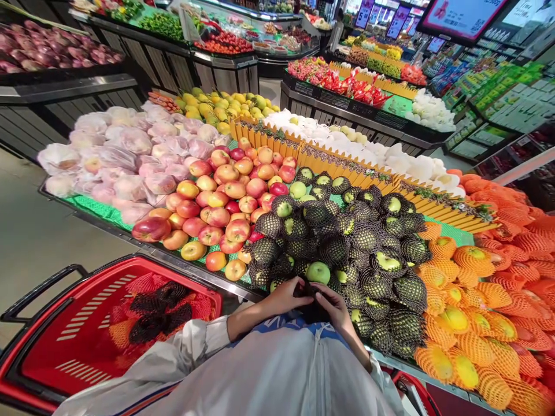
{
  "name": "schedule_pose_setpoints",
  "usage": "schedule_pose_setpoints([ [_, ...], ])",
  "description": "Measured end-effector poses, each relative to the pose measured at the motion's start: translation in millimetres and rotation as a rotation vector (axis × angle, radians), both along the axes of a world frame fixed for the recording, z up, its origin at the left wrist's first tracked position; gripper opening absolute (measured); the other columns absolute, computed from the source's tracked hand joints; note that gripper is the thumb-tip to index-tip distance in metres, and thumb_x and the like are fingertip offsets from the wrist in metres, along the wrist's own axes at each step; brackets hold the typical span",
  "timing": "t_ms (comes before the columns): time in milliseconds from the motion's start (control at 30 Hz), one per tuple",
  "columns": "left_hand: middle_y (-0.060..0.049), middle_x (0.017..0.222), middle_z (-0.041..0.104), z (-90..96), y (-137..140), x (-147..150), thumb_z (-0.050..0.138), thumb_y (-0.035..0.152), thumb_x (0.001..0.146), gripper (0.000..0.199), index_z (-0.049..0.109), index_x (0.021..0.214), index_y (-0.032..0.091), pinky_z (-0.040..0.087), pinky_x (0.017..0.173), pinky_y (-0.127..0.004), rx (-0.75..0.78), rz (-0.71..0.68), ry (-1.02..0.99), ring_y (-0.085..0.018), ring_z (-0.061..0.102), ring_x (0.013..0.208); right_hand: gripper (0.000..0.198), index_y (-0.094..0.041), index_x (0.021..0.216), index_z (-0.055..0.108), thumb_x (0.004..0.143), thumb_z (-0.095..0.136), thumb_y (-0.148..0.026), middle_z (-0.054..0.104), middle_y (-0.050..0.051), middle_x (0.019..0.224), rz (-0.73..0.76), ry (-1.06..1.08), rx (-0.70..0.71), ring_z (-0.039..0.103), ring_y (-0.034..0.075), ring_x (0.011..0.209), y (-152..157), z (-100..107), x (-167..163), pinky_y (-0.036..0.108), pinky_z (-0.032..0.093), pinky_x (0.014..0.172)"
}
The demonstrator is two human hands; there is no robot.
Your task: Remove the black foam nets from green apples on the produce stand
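Note:
At the front edge of the fruit display, my left hand (288, 297) and my right hand (332, 303) meet close to my body. Both have their fingers closed on a black foam net sleeve (313, 311), bunched between them and hanging down. Its lower part is dark and partly hidden by my hands. Just beyond my fingertips a bare green apple (318, 273) rests on the pile. Around it lie many green apples in black foam nets (364, 237). Bare red-yellow apples (225, 190) are heaped to the left of them.
A red basket (52, 352) with a black handle stands at lower left, holding loose black nets (151, 315) and orange-red nets (119, 335). Orange-netted fruit (472, 312) lies to the right. Bagged pink fruit (130, 150) is at far left. A yellow picket divider (347, 164) runs behind the apples.

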State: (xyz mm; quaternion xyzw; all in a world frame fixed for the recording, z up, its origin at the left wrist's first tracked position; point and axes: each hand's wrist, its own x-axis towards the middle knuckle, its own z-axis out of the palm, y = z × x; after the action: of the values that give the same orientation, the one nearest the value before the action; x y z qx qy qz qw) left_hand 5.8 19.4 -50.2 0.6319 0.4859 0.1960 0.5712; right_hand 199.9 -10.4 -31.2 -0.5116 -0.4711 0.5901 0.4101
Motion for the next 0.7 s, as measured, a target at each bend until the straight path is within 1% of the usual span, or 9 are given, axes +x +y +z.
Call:
schedule_pose_setpoints([
  [67,-0.002,0.087,0.061,0.4,0,-1,0.071,0.047,0.08,0.032,0.059,0.088,0.019,0.04,0.071,-0.028,0.066,-0.09,-0.013,-0.019,0.056,0.083,0.04,-0.027,0.103,0.079,0.077,0.076,-0.058,0.076,0.006,0.115,0.023,-0.008,-0.006,0.065,0.029,0.116,1,2,4,0.049,0.043,0.111],
  [133,-0.002,0.088,0.06,4.8,2,-3,0.07,0.041,0.08,0.026,0.056,0.08,0.018,0.04,0.072,-0.028,0.137,-0.111,-0.043,-0.019,0.055,0.083,0.044,-0.026,0.105,0.079,0.077,0.075,-0.059,0.077,0.007,0.113,0.027,-0.006,-0.049,0.066,0.03,0.114,1,2,7,0.049,0.044,0.109],
  [200,-0.004,0.095,0.06,12.3,4,-5,0.072,0.04,0.08,0.027,0.055,0.081,0.018,0.041,0.074,-0.028,0.175,-0.089,-0.118,-0.019,0.055,0.087,0.047,-0.025,0.106,0.078,0.079,0.071,-0.063,0.077,0.008,0.11,0.019,0.046,-0.101,0.067,0.03,0.111,0,0,9,0.049,0.046,0.106],
  [333,-0.009,0.11,0.058,27.7,11,-7,0.073,0.043,0.08,0.031,0.056,0.088,0.018,0.044,0.078,-0.028,0.163,-0.082,-0.339,-0.02,0.056,0.097,0.067,-0.025,0.112,0.075,0.084,0.047,-0.08,0.077,0.011,0.107,-0.016,0.254,-0.153,0.07,0.03,0.102,-1,-8,7,0.051,0.053,0.097],
  [367,-0.009,0.112,0.058,29.8,12,-6,0.073,0.042,0.081,0.029,0.056,0.088,0.018,0.044,0.079,-0.028,0.152,-0.086,-0.383,-0.02,0.056,0.099,0.066,-0.026,0.115,0.074,0.084,0.05,-0.079,0.076,0.011,0.11,-0.03,0.267,-0.15,0.07,0.029,0.102,-1,-10,6,0.051,0.053,0.096],
  [433,-0.008,0.109,0.058,31.3,14,-4,0.071,0.04,0.082,0.027,0.056,0.087,0.018,0.044,0.08,-0.029,0.12,-0.091,-0.43,-0.02,0.055,0.097,0.053,-0.027,0.115,0.072,0.079,0.069,-0.066,0.075,0.008,0.113,-0.058,0.217,-0.112,0.069,0.028,0.104,-2,-12,5,0.047,0.052,0.098],
  [500,-0.005,0.099,0.058,29.8,14,-1,0.071,0.04,0.081,0.027,0.054,0.085,0.019,0.043,0.079,-0.029,0.076,-0.1,-0.426,-0.019,0.055,0.091,0.043,-0.026,0.104,0.073,0.071,0.082,-0.053,0.076,0.005,0.106,-0.077,0.141,-0.06,0.068,0.026,0.101,-4,-14,5,0.043,0.052,0.098],
  [600,-0.001,0.089,0.057,25.0,14,3,0.072,0.041,0.08,0.029,0.053,0.085,0.019,0.042,0.08,-0.03,0.001,-0.138,-0.413,-0.018,0.053,0.087,0.033,-0.023,0.083,0.069,0.071,0.081,-0.052,0.074,0.003,0.089,-0.078,0.077,-0.01,0.068,0.022,0.087,-6,-16,8,0.036,0.054,0.086],
  [700,0.001,0.085,0.053,21.0,16,3,0.069,0.045,0.081,0.032,0.051,0.086,0.019,0.041,0.078,-0.029,-0.035,-0.167,-0.369,-0.017,0.05,0.084,0.036,-0.022,0.077,0.065,0.074,0.077,-0.056,0.07,0.002,0.079,-0.092,0.094,-0.008,0.064,0.019,0.075,-7,-22,11,0.03,0.053,0.071],
])
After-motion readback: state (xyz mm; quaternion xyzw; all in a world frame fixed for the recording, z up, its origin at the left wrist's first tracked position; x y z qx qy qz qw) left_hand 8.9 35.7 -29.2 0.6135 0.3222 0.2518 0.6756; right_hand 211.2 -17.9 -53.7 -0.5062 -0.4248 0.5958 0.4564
